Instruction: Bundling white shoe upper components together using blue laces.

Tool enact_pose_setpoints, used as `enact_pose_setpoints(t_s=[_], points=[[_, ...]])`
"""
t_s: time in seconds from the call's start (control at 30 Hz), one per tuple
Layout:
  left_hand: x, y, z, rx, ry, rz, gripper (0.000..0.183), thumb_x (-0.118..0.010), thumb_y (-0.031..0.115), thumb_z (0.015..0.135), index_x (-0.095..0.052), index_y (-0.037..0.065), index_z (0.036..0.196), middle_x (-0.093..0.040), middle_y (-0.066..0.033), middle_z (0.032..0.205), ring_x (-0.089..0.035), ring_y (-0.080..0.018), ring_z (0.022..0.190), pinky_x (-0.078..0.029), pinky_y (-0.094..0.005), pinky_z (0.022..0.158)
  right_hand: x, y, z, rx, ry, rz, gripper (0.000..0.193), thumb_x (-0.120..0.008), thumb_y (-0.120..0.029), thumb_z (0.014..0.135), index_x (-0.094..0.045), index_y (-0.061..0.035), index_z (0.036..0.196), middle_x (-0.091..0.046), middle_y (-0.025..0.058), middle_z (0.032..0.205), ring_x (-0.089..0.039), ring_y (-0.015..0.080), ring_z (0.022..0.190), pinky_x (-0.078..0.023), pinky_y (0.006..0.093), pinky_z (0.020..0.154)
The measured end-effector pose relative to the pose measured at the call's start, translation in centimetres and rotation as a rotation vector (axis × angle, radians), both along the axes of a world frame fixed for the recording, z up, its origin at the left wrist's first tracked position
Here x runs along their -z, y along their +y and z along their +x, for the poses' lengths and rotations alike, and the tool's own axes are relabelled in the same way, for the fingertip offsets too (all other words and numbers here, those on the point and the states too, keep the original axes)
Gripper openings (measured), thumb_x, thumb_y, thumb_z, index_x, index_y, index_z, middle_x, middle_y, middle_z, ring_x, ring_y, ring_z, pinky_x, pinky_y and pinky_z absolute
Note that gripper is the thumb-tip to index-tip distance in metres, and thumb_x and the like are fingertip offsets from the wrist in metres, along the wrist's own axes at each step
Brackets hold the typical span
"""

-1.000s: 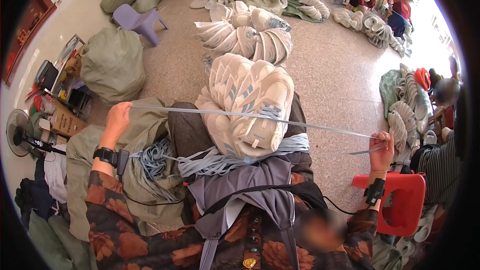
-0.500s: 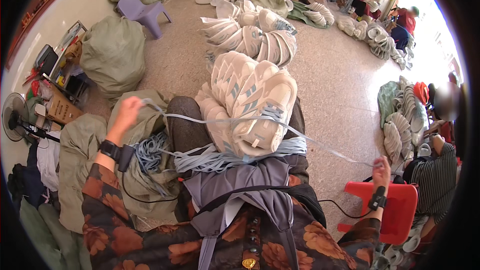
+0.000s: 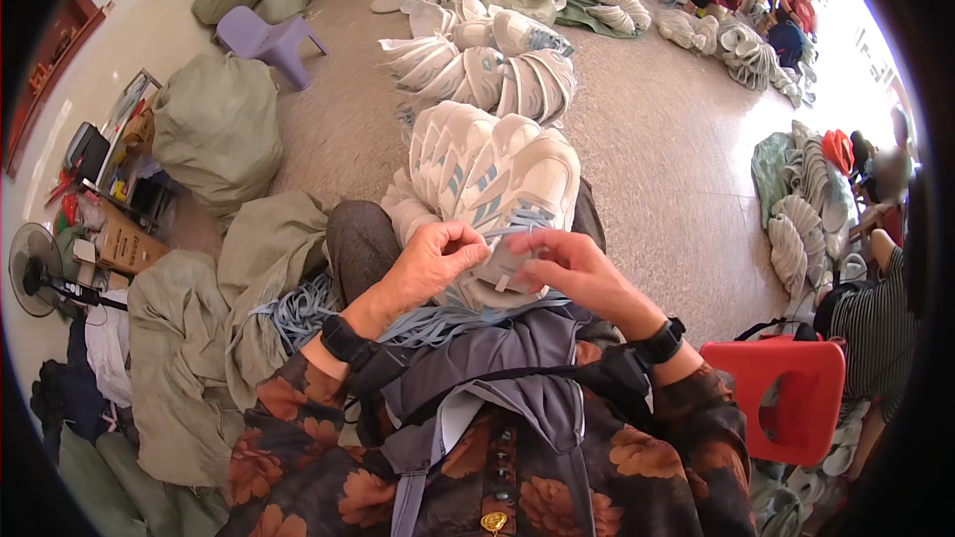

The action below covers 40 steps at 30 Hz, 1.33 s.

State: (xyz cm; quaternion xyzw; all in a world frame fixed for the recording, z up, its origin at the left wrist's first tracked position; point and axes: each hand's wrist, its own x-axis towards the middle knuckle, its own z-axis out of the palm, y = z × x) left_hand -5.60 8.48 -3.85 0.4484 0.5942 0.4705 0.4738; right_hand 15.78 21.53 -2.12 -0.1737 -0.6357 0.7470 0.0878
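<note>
White shoe uppers [image 3: 545, 179] with blue-grey stripes are stacked in a fanned row on my lap. The nearest upper has a pale blue shoelace [image 3: 524, 217] across its throat. At its left side my left hand [image 3: 433, 261] is closed, thumb and forefinger pinched on the shoelace. Facing it over the same upper, my right hand [image 3: 572, 267] has bent fingers, slightly blurred, with the thumb apart from the forefinger. Its fingertips are close to the lace; whether they touch it is hard to see. Under the uppers lies a bundle of loose blue laces [image 3: 438, 323].
More stacked uppers [image 3: 487, 80] lie on the floor ahead. At left are large green sacks [image 3: 217, 124], a purple chair [image 3: 269, 40] and a fan [image 3: 35, 264]. A red stool [image 3: 781, 403] stands at my right, beside a person in stripes [image 3: 870, 313]. Other people sit at far right.
Both hands have come inward from wide apart, where they held a lace stretched across the uppers. They now meet over the nearest upper. The view has shifted slightly.
</note>
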Motion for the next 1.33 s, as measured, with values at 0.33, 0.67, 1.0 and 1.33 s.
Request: enact_pose_setpoints(t_s=[0.33, 0.67, 1.0, 1.33], points=[[-0.2, 3.4, 0.4, -0.140, 0.025, 0.107, 0.006, -0.066, 0.006, 0.095, -0.066, 0.000, 0.097, -0.064, 0.0012, 0.079, -0.056, -0.0044, 0.065, -0.047, -0.0221, 0.060, 1.9, 1.0, 1.6, 0.359, 0.041, -0.070, 0.025, -0.060, -0.025, 0.101, -0.057, -0.0069, 0.084, -0.053, -0.0032, 0.068, -0.042, 0.0034, 0.053, -0.031, 0.0195, 0.046], [-0.6, 3.6, 0.8, -0.147, 0.476, 0.210, 0.008, -0.068, 0.002, 0.089, -0.064, -0.002, 0.095, -0.063, -0.0036, 0.079, -0.056, -0.0075, 0.067, -0.047, -0.0246, 0.063, 5.2, 1.8, 6.3, 0.399, -0.103, -0.189, 0.021, -0.056, -0.020, 0.102, -0.061, -0.0025, 0.112, -0.058, -0.0016, 0.071, -0.047, 0.0040, 0.052, -0.035, 0.0182, 0.045], [-2.0, 3.8, 2.7, -0.150, 0.953, 0.365, 0.010, -0.071, 0.008, 0.088, -0.067, 0.001, 0.093, -0.067, -0.0139, 0.085, -0.060, -0.0214, 0.063, -0.048, -0.0333, 0.061, 4.4, 1.8, 5.3, 0.275, -0.107, -0.110, 0.017, -0.063, -0.017, 0.098, -0.067, -0.0003, 0.102, -0.060, -0.0035, 0.074, -0.050, 0.0025, 0.059, -0.040, 0.0191, 0.053], [-0.3, 2.2, 7.0, 0.108, 0.507, 0.034, 0.047, -0.071, 0.014, 0.089, -0.056, 0.001, 0.132, -0.073, -0.0133, 0.089, -0.063, -0.0202, 0.065, -0.050, -0.0323, 0.064, 5.1, 1.9, 3.4, 0.345, -0.139, 0.200, 0.017, -0.066, -0.016, 0.097, -0.066, 0.0011, 0.099, -0.062, -0.0007, 0.075, -0.055, 0.0047, 0.068, -0.044, 0.0219, 0.059]])
